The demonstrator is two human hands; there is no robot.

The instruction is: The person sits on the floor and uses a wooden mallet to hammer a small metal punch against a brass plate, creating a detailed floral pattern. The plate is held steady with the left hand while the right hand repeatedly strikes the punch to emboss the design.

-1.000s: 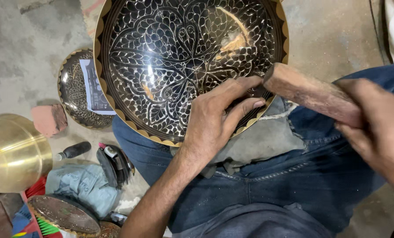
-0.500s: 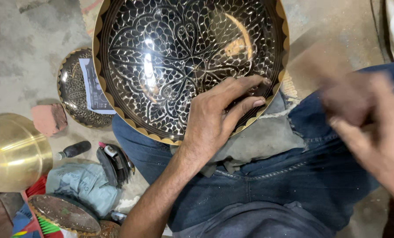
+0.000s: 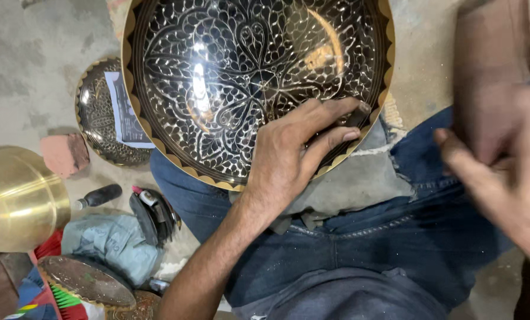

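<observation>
- Setting: a bare grey concrete floor (image 3: 22,65), seen from above, with the seated person's blue jeans (image 3: 395,249) filling the lower middle.
- Left hand (image 3: 291,154): laid palm-down on the lower right inner wall of the engraved bowl, fingers spread and extended toward the rim; a small dark tool tip (image 3: 359,115) shows under the fingertips, though the grip on it cannot be made out.
- Engraved bowl (image 3: 229,77): a large round metal vessel, tilted toward the camera and resting against a grey cloth (image 3: 359,178) on the lap. Its interior is blackened and cut with bright silvery floral and leaf tracery radiating from a central rosette; the rim is brass-coloured with a scalloped border.
- Right hand (image 3: 502,172): blurred at the right edge, raised beside the bowl and apart from it, closed around a wooden mallet (image 3: 490,77).
- Surroundings, left: a smaller engraved plate (image 3: 99,127) carrying a paper sheet, a reddish brick piece (image 3: 63,154), a plain brass bowl (image 3: 16,198), a dark-handled tool (image 3: 102,195) and a pale blue cloth (image 3: 108,243).
</observation>
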